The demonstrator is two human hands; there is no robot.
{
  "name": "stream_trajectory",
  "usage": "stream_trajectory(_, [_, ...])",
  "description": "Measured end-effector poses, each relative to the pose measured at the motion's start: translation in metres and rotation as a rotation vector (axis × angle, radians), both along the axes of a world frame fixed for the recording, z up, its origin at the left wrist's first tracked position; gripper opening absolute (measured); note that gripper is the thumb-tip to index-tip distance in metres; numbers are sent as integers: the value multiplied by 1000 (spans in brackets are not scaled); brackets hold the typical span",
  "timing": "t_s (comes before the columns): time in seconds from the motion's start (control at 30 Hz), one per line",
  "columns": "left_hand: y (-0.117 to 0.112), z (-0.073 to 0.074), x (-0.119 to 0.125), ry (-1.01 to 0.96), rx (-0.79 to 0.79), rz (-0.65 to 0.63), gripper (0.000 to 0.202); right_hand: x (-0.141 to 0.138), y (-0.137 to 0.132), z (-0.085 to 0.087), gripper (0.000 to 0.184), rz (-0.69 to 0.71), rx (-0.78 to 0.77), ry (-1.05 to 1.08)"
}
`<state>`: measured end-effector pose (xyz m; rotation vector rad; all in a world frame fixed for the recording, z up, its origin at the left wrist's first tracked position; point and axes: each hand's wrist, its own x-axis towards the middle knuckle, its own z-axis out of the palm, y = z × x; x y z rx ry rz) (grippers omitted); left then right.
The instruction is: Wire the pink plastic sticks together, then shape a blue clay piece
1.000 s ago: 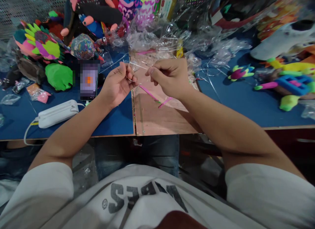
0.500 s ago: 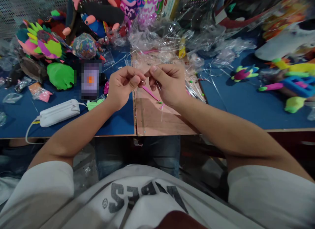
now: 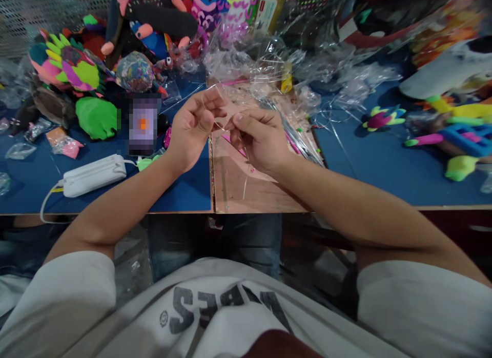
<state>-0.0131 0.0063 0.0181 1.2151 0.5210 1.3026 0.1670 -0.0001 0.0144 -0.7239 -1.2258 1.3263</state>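
A thin, clear strand (image 3: 221,126) runs in a loop between my two hands, above the wooden board. My left hand (image 3: 194,127) is closed with the thumb bent towards the curled fingers, and part of the strand passes round its fingertips. My right hand (image 3: 261,137) pinches the strand between thumb and forefinger, close to the left fingertips. One end of it hangs down below the right hand. Under the hands, a pink stick (image 3: 234,144) lies on the board, partly hidden by the right fingers.
The wooden board (image 3: 230,194) lies between blue table surfaces (image 3: 365,173). Clear plastic wrap (image 3: 246,60) is heaped behind the hands. At left are a white power adapter (image 3: 94,174), a blurred phone (image 3: 143,124) and colourful clay figures (image 3: 96,117). A small turtle-like figure (image 3: 380,118) lies right.
The left fingers have risen and spread a little from the right hand, and a loop of the strand now shows between them. The right hand has shifted slightly down.
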Motion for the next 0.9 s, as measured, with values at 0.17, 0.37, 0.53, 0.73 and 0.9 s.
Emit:
stream_trajectory(0.17, [0, 10, -6, 65, -48, -146, 54, -8, -9, 2, 48, 53, -56, 72])
stream_trajectory(0.37, [-6, 16, -3, 54, -98, -65, 41, -15, -15, 0, 46, 74, -119, 76])
stream_trajectory(0.53, [-10, 20, 0, 69, -151, -22, 46, -16, -15, -4, 47, 134, -123, 105])
stream_trajectory(0.73, [-10, 23, -2, 259, -205, 64, 56, -14, -15, -5, 43, 218, -161, 127])
stream_trajectory(0.9, [-10, 23, -3, 227, -209, 44, 45, -12, -14, -3, 43, 275, -162, 127])
